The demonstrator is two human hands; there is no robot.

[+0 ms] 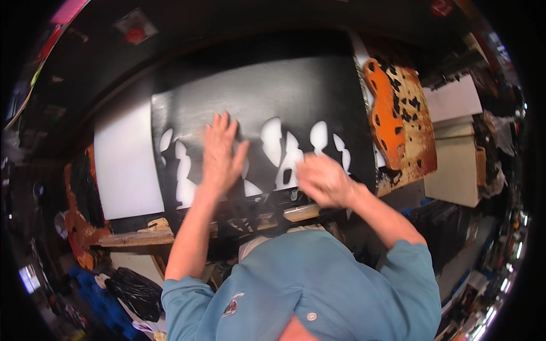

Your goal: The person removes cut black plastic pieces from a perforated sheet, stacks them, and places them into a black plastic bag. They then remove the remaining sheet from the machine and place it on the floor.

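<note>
A large black sheet (318, 85) lies across the work surface, with several curved holes along its near side through which white shows. My left hand (223, 153) rests flat on it, fingers stretched and spread, between the cut-out shapes. To the right, my right hand (325, 179) is curled closed over the sheet's near edge, beside a white cut-out opening (291, 159). Whatever its fingers may hold is hidden. Under the sheet's left side, a white board (126, 162) sticks out.
An orange cutting die (387, 116) with dark holes lies right of the sheet, on a worn, black-spotted board (420, 133). Pale boxes (453, 165) stand farther right. A wooden strip (136, 238) runs along the near left edge. Black plastic (136, 292) sits low at left.
</note>
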